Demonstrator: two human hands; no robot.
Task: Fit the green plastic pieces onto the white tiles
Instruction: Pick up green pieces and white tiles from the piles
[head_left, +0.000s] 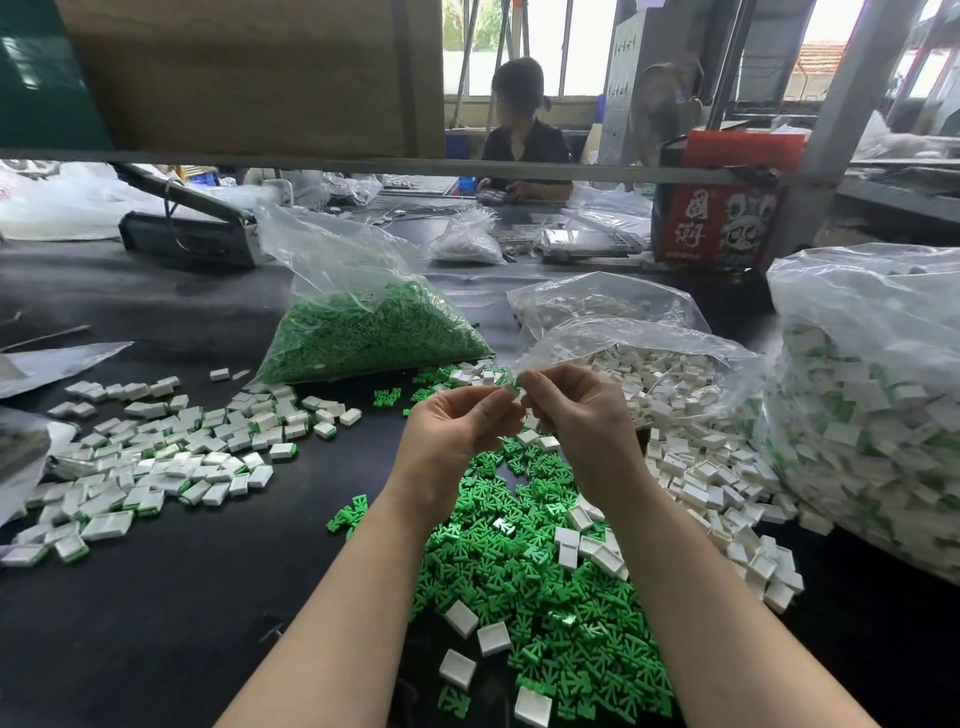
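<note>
Where fingertips meet, perhaps a ridged green piece (516, 382).

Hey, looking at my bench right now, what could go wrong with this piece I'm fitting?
1. Both hands, left and right, pinch one small green piece in mid-air; if it slips, it would likely vanish into the green pile below.
2. Loose white tiles spill from the open bag toward the green pile, so parts may mix.
3. Finished tiles lie spread out on the left, easy to knock.
</note>
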